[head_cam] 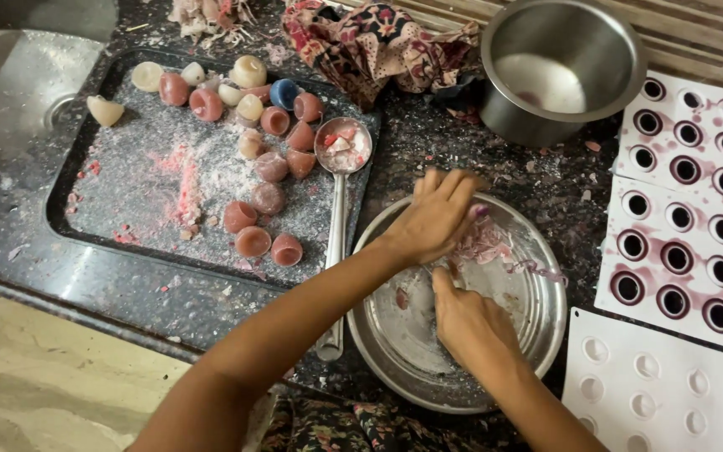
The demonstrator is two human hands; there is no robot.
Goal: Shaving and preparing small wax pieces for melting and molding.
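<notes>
My left hand [435, 219] and right hand [470, 322] are both in the steel plate [403, 343] in front of me, touching the wax scraps [485, 243] in it. Left of the plate lies a tray [127, 209] of small moulded cups [254, 241] — a ladle [340, 167] rests across its right edge. Behind the plate stands a pot [558, 63], a cloth [370, 42] to its left. The mould sheets [684, 226] lie to the right.

The light is warm and rather dim, coming mostly from above. The steel plate [495, 368] shows soft glare at 5 o'clock, and the pot [558, 63] shines at 1 o'clock. Shadows are weak. The left hand [433, 218] is slightly blurred. The corners at 7 and 11 o'clock look soft.
</notes>
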